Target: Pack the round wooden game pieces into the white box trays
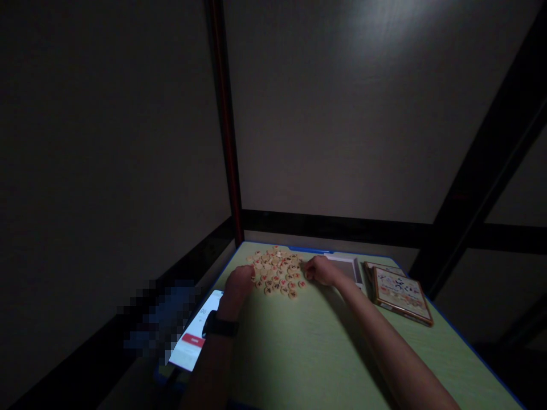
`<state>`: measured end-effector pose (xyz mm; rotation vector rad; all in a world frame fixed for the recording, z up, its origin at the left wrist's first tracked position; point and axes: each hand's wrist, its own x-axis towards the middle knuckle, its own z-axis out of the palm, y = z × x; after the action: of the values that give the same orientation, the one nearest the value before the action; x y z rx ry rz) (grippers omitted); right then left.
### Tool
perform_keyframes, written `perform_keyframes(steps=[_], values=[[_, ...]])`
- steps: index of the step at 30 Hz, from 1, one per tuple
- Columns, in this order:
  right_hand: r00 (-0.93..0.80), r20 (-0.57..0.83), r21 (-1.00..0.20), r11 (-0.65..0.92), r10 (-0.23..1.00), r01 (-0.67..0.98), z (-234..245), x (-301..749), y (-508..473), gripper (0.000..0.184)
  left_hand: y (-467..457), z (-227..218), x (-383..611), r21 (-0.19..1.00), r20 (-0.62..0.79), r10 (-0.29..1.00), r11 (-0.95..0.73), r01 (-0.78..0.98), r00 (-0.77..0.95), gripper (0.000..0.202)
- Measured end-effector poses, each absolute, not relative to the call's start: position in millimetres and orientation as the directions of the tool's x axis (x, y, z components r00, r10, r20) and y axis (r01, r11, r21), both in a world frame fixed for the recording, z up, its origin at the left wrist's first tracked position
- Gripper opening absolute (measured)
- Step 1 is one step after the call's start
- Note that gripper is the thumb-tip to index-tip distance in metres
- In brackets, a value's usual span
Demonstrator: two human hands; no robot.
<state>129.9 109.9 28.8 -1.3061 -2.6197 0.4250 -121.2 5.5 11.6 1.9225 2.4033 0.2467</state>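
A heap of several small round wooden game pieces (277, 271) with red and dark marks lies near the far edge of a green-topped table (307, 353). My left hand (240, 282) rests at the heap's left side, fingers curled over the pieces, a dark watch on its wrist. My right hand (319, 269) is at the heap's right side, fingers bent in a pinch against the outer pieces. The dim light hides what either hand holds.
A lit phone (194, 333) with a red button on its screen lies at the table's left edge. A white tray (348, 267) sits behind my right hand. A decorated flat box (399, 294) lies at the right. Dark walls and beams surround the table.
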Motion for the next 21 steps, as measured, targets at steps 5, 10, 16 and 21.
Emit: perform_keyframes(steps=[5, 10, 16, 21], values=[[-0.61, 0.052, -0.329, 0.591, 0.79, 0.737, 23.9, 129.6, 114.0, 0.03, 7.4, 8.4, -121.7, 0.159, 0.056, 0.974, 0.208, 0.965, -0.219, 0.028], [-0.626, 0.059, -0.307, 0.611, 0.777, 0.73, 17.9, 126.9, 116.4, 0.03, 9.4, 8.3, -120.3, 0.151, 0.061, 0.968, 0.234, 0.961, -0.245, 0.03], [-0.612, 0.075, -0.283, 0.606, 0.787, 0.744, 18.0, 122.9, 113.1, 0.034, 9.8, 18.0, -117.2, 0.132, 0.091, 0.961, 0.247, 0.96, -0.26, 0.033], [-0.603, 0.062, -0.276, 0.594, 0.795, 0.755, 22.2, 121.5, 108.8, 0.032, 9.6, 21.1, -105.4, 0.108, 0.112, 0.95, 0.281, 0.954, -0.292, 0.034]])
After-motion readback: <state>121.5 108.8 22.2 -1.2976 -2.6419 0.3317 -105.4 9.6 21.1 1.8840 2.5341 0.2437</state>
